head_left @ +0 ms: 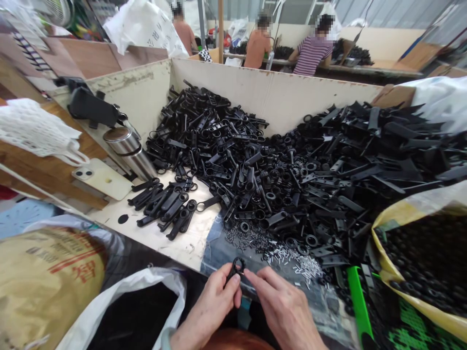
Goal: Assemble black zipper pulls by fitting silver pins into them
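Observation:
At the front edge of the bench, my left hand is closed on a black plastic part with a ring-shaped end, the ring facing up. My right hand is beside it, with bent fingers and the index fingertip at the ring. Whatever those fingertips hold, if anything, is too small to name. Just beyond the hands lie a scatter of small silvery pins and a patch of tiny dark pieces. Similar black ring-ended parts are laid together to the left.
Black plastic parts are heaped against the bench's back wall. A steel flask and a phone are at left. Open sacks flank me: a white one and a yellow-rimmed one. Several people work behind.

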The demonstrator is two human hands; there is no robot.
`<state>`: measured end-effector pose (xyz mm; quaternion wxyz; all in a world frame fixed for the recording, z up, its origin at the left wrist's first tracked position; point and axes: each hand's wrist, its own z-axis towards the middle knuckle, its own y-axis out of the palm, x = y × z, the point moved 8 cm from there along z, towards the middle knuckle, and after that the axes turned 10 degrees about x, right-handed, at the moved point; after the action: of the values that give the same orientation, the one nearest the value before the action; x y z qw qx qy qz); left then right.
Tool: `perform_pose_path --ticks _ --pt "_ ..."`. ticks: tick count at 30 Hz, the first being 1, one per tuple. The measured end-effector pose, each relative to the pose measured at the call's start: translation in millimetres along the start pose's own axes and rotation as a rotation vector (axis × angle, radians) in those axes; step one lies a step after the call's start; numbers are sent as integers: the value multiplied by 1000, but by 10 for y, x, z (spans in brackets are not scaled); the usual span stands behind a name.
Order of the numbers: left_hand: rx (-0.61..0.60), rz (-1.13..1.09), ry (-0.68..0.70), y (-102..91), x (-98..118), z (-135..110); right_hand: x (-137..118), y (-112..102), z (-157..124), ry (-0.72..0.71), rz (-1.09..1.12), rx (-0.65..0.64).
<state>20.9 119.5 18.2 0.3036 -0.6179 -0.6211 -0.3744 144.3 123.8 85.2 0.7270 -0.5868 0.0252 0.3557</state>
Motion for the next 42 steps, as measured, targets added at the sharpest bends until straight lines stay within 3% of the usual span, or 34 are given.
perform_pose_path --ticks 9,20,25,30,37,42 --pt "8 -54 -50 26 -44 -10 1 36 10 -3 -3 8" --pt "87 -239 -139 39 -57 -15 -61 88 -9 -139 -137 34" --pt "91 -227 -155 52 -76 -5 -112 70 -1 -228 -164 36" --pt "132 -196 -163 34 -111 -16 -115 82 6 -226 -137 28" --pt "101 -152 -142 8 -132 -8 -32 80 42 -162 -33 -80" --pt "57 -101 -115 11 -114 -11 -55 57 75 -234 -48 -59"
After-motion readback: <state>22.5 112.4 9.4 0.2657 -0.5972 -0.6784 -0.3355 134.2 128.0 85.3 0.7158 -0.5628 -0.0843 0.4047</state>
